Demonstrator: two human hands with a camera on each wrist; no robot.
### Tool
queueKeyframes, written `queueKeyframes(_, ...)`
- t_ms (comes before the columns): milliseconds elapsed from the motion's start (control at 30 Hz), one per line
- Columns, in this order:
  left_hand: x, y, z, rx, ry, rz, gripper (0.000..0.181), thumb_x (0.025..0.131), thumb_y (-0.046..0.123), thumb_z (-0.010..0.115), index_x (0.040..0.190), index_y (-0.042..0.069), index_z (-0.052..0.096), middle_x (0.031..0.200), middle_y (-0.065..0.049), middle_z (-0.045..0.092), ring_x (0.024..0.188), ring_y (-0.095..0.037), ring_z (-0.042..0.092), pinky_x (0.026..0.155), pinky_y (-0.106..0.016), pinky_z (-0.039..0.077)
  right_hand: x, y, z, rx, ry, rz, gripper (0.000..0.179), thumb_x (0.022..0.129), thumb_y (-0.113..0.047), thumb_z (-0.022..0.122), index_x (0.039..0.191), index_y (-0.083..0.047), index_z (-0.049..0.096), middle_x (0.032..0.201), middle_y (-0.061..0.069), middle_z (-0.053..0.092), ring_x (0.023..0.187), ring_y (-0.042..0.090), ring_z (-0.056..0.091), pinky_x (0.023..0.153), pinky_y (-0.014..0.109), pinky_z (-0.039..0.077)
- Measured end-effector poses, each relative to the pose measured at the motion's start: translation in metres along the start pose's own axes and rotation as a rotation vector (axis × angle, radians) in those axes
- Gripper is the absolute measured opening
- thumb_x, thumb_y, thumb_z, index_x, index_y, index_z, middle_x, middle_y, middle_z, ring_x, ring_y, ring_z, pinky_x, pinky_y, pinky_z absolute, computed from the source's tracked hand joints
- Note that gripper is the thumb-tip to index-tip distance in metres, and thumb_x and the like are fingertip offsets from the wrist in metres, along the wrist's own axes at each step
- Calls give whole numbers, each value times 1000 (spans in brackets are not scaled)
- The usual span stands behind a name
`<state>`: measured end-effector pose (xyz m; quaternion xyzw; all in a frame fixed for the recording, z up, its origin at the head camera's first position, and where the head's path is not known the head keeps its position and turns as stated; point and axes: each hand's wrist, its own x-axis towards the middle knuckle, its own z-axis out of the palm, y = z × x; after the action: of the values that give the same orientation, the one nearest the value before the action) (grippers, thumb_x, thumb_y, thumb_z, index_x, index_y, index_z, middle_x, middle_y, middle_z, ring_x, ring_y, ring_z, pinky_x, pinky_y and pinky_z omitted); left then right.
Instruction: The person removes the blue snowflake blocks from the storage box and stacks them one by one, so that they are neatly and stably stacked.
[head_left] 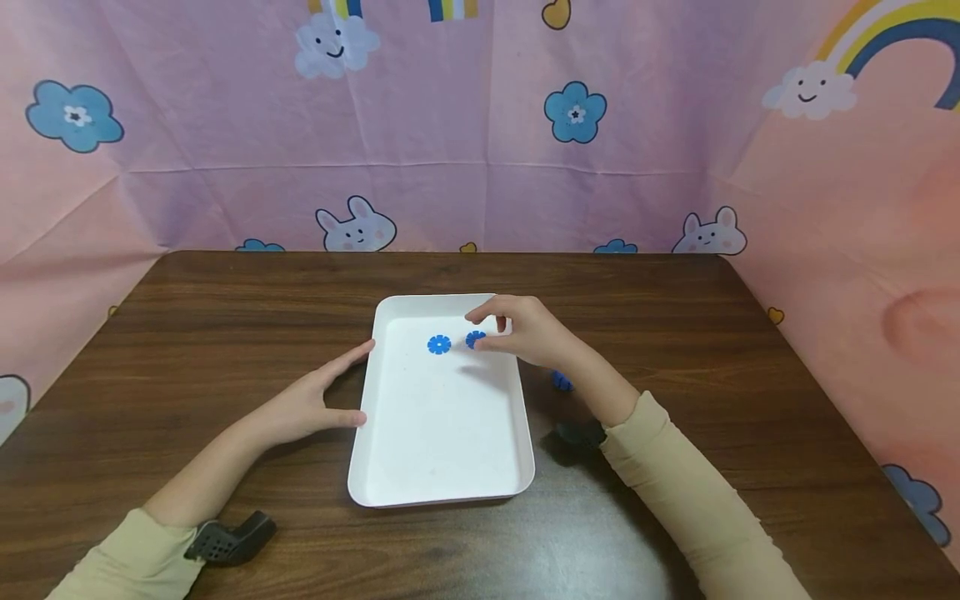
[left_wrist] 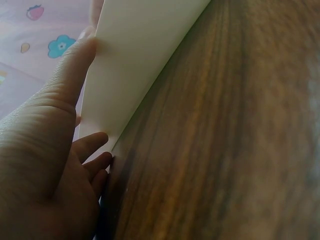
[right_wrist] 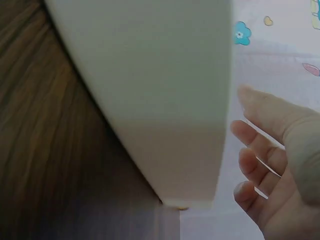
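A white rectangular tray [head_left: 435,442] lies on the table with two blue notched plastic discs [head_left: 432,345] in its far half. My left hand [head_left: 300,408] rests along the tray's left side, thumb and fingers spread wide. The left wrist view shows the thumb and fingertips of that hand [left_wrist: 60,140] against the tray wall [left_wrist: 130,60]. Over the far right part of the tray is my right hand [head_left: 528,333], its thumb overlapping the right-hand disc [head_left: 472,337]. In the right wrist view the fingers of this hand [right_wrist: 280,160] are loosely bent, with nothing between them.
More blue pieces [head_left: 560,380] lie on the table right of the tray, partly hidden by my right forearm. The brown wooden table [head_left: 247,333] reaches back to a pink and purple patterned cloth [head_left: 420,125]. A dark wrist camera [head_left: 232,540] sits at my left sleeve.
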<state>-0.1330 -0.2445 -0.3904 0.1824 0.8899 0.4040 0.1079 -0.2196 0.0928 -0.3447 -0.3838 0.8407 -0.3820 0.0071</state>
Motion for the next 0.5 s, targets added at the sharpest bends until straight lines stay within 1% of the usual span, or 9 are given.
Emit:
queueKeyframes(167, 0, -1, 1, -3, 3, 4, 98, 76, 38, 81, 153, 28, 22, 156, -13, 21, 140, -40, 18, 100, -70, 21, 15, -1, 11, 31, -55, -15, 29, 83, -7, 75, 111, -1, 70, 108, 9, 69, 76, 17, 55, 67, 27, 44)
queueKeyframes(267, 0, -1, 1, -2, 3, 10, 97, 76, 38, 81, 153, 27, 23, 156, -13, 21, 140, -40, 18, 100, -70, 21, 24, 0, 17, 52, -94, -3, 29, 83, -4, 74, 111, 0, 69, 106, 11, 69, 74, 16, 55, 69, 25, 45)
queueKeyframes(333, -1, -1, 1, -1, 4, 10, 97, 76, 38, 81, 153, 27, 23, 156, -13, 22, 140, -41, 19, 99, -70, 21, 28, 1, 20, 55, -119, 18, 30, 82, -4, 74, 112, 1, 69, 105, 11, 69, 72, 17, 55, 70, 24, 45)
queueKeyframes(500, 0, -1, 1, -2, 3, 11, 97, 76, 38, 81, 153, 28, 22, 156, -13, 21, 140, -40, 18, 99, -70, 21, 38, 2, 24, 1, -160, 112, 36, 81, -10, 78, 115, -4, 69, 104, 4, 69, 74, 16, 55, 68, 23, 45)
